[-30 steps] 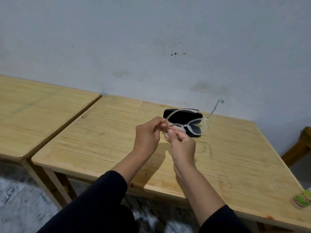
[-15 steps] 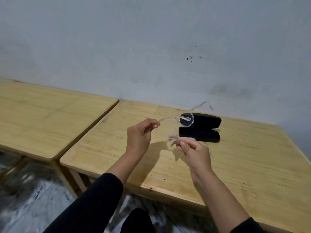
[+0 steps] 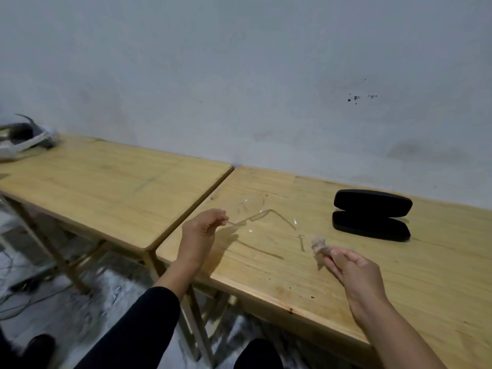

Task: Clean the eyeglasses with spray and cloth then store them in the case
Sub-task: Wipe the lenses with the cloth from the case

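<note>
Head view. Left hand (image 3: 201, 230): raised over the near table (image 3: 399, 275), fingers curled, thumb and forefinger pinched on a temple tip of the eyeglasses (image 3: 262, 217). Eyeglasses: clear-framed, nearly transparent, blurred, held above the tabletop. Right hand (image 3: 351, 267): extended low, fingertips closed on a small crumpled pale cloth (image 3: 319, 247). Case (image 3: 371, 214): black, lying open near the wall, well apart from both hands.

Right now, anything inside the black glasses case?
Nothing visible inside the glasses case: it lies open on the right table, both halves showing only dark lining. The eyeglasses hang from the left hand; the right hand holds the cloth.
</note>
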Motion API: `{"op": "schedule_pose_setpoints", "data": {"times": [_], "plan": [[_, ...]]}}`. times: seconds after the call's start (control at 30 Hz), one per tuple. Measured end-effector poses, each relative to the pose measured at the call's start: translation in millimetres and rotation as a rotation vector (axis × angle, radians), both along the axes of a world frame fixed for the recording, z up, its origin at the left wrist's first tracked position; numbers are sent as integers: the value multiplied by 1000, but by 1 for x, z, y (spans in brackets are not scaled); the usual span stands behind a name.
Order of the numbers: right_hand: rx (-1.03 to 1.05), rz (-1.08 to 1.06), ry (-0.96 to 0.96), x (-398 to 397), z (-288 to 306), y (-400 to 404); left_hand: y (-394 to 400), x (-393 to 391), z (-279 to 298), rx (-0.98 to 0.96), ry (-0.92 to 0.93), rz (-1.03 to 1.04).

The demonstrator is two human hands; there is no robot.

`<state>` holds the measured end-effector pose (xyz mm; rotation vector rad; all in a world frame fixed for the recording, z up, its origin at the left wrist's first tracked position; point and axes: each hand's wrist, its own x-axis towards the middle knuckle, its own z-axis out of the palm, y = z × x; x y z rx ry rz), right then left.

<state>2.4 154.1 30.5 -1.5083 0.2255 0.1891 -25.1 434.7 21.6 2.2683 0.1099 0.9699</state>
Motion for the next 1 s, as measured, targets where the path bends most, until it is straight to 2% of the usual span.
{"op": "schedule_pose_setpoints", "data": {"times": [0.23,0.4,0.53,0.7,0.8,0.87,1.0], "plan": [[6,16,9,1,-6,5,10,-1,-9,45,88,22],[10,11,7,3,-6,6,11,1,-12,-79,174,18],[20,5,11,4,-5,2,13,1,-15,45,160,19],[13,-20,-8,5,2,-4,1,2,-7,208,-1,31],[25,-47,-15,6,7,-12,-34,9,5,192,-122,-98],[32,-62,-19,7,10,-17,-65,15,11,151,-127,-233],[38,-64,-37,6,16,-32,-138,26,15,-63,121,-487]]}}
